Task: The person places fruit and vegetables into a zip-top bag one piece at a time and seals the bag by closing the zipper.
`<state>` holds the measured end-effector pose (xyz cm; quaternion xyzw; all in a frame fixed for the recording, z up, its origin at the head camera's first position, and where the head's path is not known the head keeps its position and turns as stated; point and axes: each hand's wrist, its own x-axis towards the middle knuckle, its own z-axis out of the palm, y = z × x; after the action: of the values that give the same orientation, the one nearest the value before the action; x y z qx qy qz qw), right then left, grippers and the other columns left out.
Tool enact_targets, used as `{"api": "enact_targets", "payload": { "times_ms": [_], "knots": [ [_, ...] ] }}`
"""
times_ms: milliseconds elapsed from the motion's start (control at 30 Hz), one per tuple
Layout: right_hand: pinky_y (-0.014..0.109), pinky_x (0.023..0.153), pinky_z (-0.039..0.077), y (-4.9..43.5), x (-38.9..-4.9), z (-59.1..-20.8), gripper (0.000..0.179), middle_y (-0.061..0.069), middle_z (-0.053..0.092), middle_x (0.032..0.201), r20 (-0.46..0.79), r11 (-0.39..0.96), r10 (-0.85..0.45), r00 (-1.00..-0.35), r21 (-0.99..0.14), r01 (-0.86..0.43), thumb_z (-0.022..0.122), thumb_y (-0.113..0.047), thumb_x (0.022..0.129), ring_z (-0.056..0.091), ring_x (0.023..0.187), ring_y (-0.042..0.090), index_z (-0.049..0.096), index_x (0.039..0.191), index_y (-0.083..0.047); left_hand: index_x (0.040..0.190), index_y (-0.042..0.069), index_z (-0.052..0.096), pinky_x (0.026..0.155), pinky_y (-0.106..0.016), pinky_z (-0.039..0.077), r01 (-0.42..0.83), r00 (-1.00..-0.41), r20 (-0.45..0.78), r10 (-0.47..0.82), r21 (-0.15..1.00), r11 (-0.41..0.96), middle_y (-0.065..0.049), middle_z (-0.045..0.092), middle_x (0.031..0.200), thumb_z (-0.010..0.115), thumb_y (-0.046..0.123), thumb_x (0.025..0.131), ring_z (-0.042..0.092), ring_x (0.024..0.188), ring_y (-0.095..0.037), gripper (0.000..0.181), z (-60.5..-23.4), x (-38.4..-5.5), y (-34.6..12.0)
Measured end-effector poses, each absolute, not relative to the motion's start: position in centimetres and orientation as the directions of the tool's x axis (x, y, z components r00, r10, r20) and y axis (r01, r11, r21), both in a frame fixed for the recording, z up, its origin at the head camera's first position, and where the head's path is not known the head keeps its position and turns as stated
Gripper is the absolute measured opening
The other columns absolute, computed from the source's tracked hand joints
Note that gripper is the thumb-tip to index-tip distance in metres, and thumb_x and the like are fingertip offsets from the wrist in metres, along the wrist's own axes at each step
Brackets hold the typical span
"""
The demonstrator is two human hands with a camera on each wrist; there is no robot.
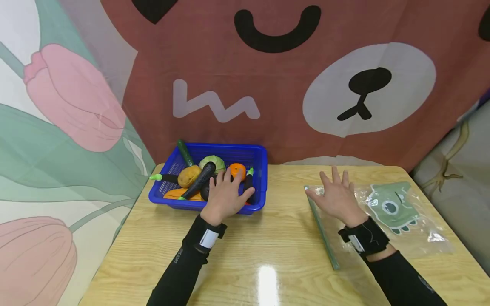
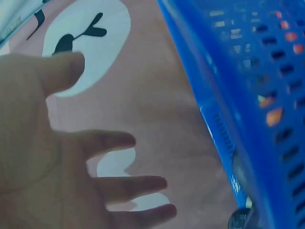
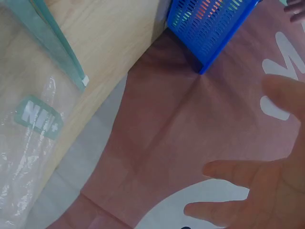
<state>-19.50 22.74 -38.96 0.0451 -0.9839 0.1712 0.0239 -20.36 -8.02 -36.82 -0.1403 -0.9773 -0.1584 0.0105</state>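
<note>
Blue basket (image 1: 262, 178) is seen at the far left of the table (image 1: 283, 238), its long axis laid from left to right along the hanging cloth (image 1: 214, 63). By the left hand (image 1: 226, 197), with fingers spread and grip released, the basket's near right part is covered in the head view; whether the contents are touched cannot be told. Beneath the right hand (image 1: 338, 199), also spread and grasping nothing, a clear bag (image 1: 425, 244) is laid flat, its green zip strip (image 1: 323, 236) turned toward the basket and slanted from the far left to the near right. On the bag a green creature (image 1: 394, 206) is printed, and in the right wrist view white characters are borne by a green label (image 3: 38, 117), too unclear to be read with certainty. Small pale lettering on the left sleeve (image 1: 172, 272) cannot be made out surely either. In the basket, a dark eggplant (image 1: 200, 180) is tilted, its green end pointed to the near left; a cucumber (image 1: 185, 153) is leaned on the far rim, and a cabbage (image 1: 212, 162) and an orange (image 1: 237, 171) are set between the long sides.
</note>
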Motion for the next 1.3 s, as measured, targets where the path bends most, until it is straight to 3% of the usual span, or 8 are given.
{"api": "enact_targets", "payload": {
  "times_ms": [133,267,400,500,633,833,1067,1300],
  "knots": [
    [0.071,0.098,0.023,22.8,-19.2,-39.2,0.074,0.038,0.016,0.147,0.061,0.946,-0.070,-0.996,-0.312,-0.086,0.052,-0.048,0.092,0.014,0.131,0.061,0.037,0.139,0.008,0.140,0.015,0.046,0.105,-0.052,0.034,0.399,-0.916,0.197,0.350,0.351,0.847,-0.017,0.040,0.144,0.052,0.046,0.094,0.038,0.132,-0.037,0.056,-37.0,-20.1,-6.8],
    [0.058,0.076,0.046,23.0,-19.1,-39.6,0.064,0.037,0.044,0.124,0.048,0.957,-0.070,-0.996,-0.278,-0.081,0.058,-0.040,0.090,0.049,0.106,0.052,0.048,0.127,0.011,0.127,0.013,0.058,0.095,-0.040,0.046,0.545,-0.835,0.341,0.431,0.410,0.731,-0.009,0.055,0.131,0.061,0.034,0.091,0.052,0.121,-0.025,0.041,-37.1,-19.4,-5.0],
    [0.044,0.056,0.048,23.5,-19.2,-40.5,0.050,0.023,0.060,0.092,-0.030,0.967,-0.074,-0.997,-0.247,-0.064,0.061,-0.038,0.088,0.060,0.073,0.033,0.058,0.106,0.008,0.118,0.013,0.062,0.084,-0.030,0.051,0.674,-0.737,0.435,0.517,0.417,0.610,-0.003,0.062,0.115,0.064,0.027,0.090,0.060,0.105,-0.016,0.031,-37.7,-18.4,-2.8],
    [0.040,0.053,0.045,23.9,-19.2,-41.5,0.045,0.016,0.063,0.080,-0.119,0.972,-0.080,-0.990,-0.227,-0.052,0.063,-0.038,0.087,0.060,0.065,0.027,0.061,0.097,0.006,0.115,0.015,0.062,0.074,-0.021,0.050,0.695,-0.719,0.402,0.567,0.437,0.571,0.001,0.064,0.105,0.063,0.026,0.091,0.062,0.093,-0.010,0.027,-39.2,-17.8,-1.0],
    [0.036,0.050,0.042,23.8,-18.9,-43.1,0.039,0.010,0.059,0.070,-0.227,0.979,-0.072,-0.971,-0.202,-0.025,0.065,-0.038,0.085,0.056,0.059,0.023,0.063,0.083,0.001,0.115,0.013,0.061,0.069,-0.014,0.045,0.590,-0.785,0.244,0.570,0.575,0.567,0.002,0.064,0.095,0.063,0.025,0.089,0.061,0.084,-0.006,0.028,-42.3,-17.8,1.7],
    [0.034,0.049,0.040,23.5,-18.3,-44.8,0.033,0.005,0.055,0.064,-0.269,0.983,-0.063,-0.961,-0.182,-0.014,0.064,-0.034,0.084,0.051,0.056,0.021,0.056,0.065,-0.009,0.129,0.002,0.052,0.071,-0.017,0.048,0.385,-0.840,-0.006,0.543,0.698,0.604,-0.003,0.067,0.103,0.063,0.029,0.088,0.063,0.085,-0.007,0.051,-45.6,-17.6,5.0],
    [0.036,0.050,0.041,23.9,-18.3,-46.1,0.024,0.006,0.055,0.064,-0.238,0.984,-0.086,-0.967,-0.171,-0.046,0.059,-0.021,0.078,0.050,0.056,0.021,0.052,0.057,-0.011,0.140,0.004,0.039,0.081,-0.022,0.046,0.323,-0.841,-0.057,0.537,0.744,0.585,-0.011,0.058,0.119,0.063,0.030,0.087,0.057,0.092,-0.011,0.064,-46.8,-17.7,6.9],
    [0.035,0.049,0.038,24.0,-17.8,-46.1,0.020,0.006,0.050,0.062,-0.170,0.973,-0.115,-0.979,-0.217,-0.076,0.054,-0.015,0.082,0.047,0.055,0.021,0.049,0.062,-0.010,0.144,0.000,0.030,0.086,-0.029,0.049,0.104,-0.873,-0.179,0.453,0.840,0.533,-0.017,0.056,0.126,0.062,0.033,0.087,0.061,0.104,-0.022,0.073,-48.0,-18.0,8.1]
  ]
}}
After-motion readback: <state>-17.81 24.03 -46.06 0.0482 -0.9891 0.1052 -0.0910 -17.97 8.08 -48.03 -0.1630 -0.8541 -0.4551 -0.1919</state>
